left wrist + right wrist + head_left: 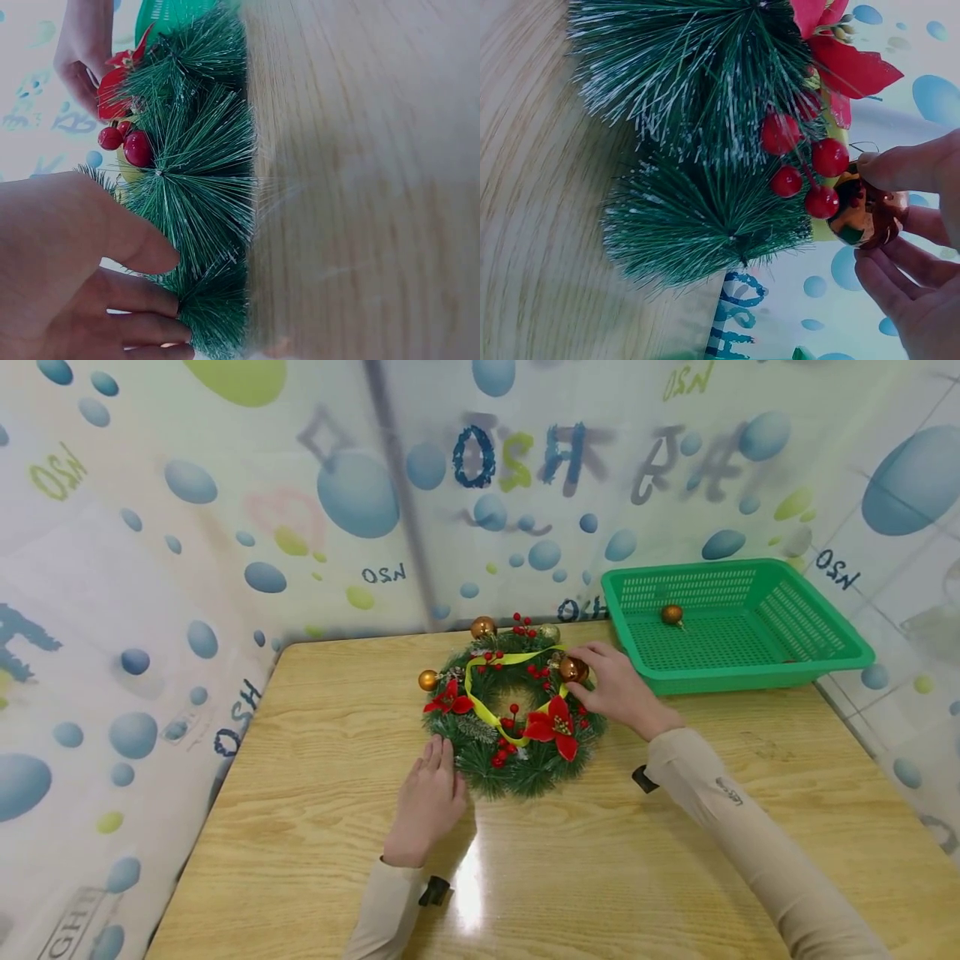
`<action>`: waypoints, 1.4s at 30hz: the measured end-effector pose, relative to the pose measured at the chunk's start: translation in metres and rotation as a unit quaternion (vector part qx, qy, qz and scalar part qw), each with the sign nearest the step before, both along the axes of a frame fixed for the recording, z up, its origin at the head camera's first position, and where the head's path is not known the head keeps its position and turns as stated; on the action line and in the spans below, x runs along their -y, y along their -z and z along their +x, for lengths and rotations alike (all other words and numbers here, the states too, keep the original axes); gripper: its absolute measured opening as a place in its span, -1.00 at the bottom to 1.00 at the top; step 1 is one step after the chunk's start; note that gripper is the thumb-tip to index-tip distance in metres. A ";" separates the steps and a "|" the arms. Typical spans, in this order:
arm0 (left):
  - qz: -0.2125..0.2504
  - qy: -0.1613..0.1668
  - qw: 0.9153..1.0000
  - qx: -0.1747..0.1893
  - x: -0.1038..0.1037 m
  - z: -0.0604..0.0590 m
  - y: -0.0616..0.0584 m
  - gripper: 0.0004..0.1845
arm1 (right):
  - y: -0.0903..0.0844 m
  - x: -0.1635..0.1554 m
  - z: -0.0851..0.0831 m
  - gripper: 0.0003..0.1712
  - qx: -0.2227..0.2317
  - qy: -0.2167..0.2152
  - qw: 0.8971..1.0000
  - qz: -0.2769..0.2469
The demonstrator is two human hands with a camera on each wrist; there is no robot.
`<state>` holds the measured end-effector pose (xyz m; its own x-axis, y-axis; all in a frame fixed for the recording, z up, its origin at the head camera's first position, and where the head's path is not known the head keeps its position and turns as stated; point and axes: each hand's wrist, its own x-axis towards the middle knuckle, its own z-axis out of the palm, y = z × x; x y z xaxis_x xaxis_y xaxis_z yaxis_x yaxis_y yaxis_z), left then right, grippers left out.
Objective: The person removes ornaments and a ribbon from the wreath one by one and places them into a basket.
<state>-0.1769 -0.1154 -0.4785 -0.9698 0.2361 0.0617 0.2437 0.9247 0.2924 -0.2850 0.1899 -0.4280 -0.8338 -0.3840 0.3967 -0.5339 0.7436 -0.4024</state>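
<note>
A green Christmas wreath (491, 777) lies on the wooden table, trimmed with red poinsettias (552, 727), red berries (829, 157) and a yellow ribbon (480, 706). My right hand (618, 689) pinches a shiny copper Christmas ball (573, 669) between thumb and fingertips at the wreath's right side; in the right wrist view the ball (862, 210) sits beside the berries. At the lower left, my left hand (429, 797) touches the wreath's outer edge with fairly straight fingers. Other balls on the wreath are a copper one (483, 627), a golden one (428, 681) and a pale glittery one (550, 632).
A green plastic basket (738, 678) stands at the table's back right, with one brownish-gold ball (672, 614) inside. Bare wooden tabletop (315, 793) extends around the wreath. A curtain (300, 527) printed with bubbles and letters hangs behind and beside the table.
</note>
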 end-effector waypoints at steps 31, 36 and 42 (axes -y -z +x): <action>0.010 -0.001 1.000 -0.001 -0.001 0.001 0.001 -0.37 | 0.000 -0.027 0.007 -0.40 -0.032 0.046 0.996 -0.070; 0.008 0.000 1.000 -0.011 -0.001 0.001 0.002 -0.37 | 0.002 -0.034 0.006 -0.41 -0.056 0.057 0.994 -0.080; 0.008 0.001 1.000 -0.011 -0.001 0.003 0.000 -0.38 | 0.001 -0.043 0.003 -0.43 -0.070 0.069 0.991 -0.093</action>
<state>-0.1743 -0.1140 -0.4782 -0.9677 0.2367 0.0866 0.2519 0.9194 0.3021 -0.2815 0.2327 -0.4290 -0.8052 -0.1806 0.5648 -0.4930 0.7332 -0.4683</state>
